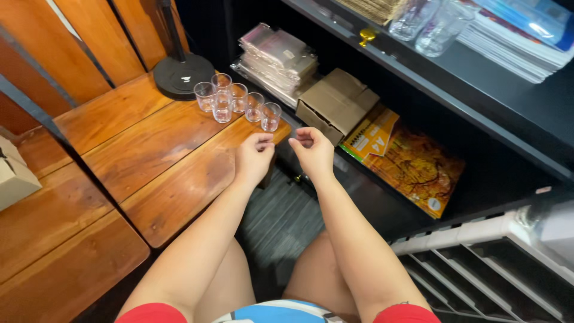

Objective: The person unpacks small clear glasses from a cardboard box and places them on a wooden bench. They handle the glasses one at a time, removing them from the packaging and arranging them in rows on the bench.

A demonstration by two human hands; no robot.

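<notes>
My left hand (254,157) hovers over the near corner of the wooden bench (155,155), fingers loosely curled, holding nothing. My right hand (312,151) is beside it, just off the bench edge, fingers also curled inward and empty. Several small clear glasses (238,103) stand in a cluster on the bench just beyond my hands, the nearest one a short way past my left fingertips.
A black round lamp base (182,75) stands behind the glasses. The dark shelf unit (418,84) holds stacked plastic sleeves (278,57), a cardboard box (336,101), orange paper packs (412,164), and glass jars (433,24) above. A white rack (478,263) sits at lower right.
</notes>
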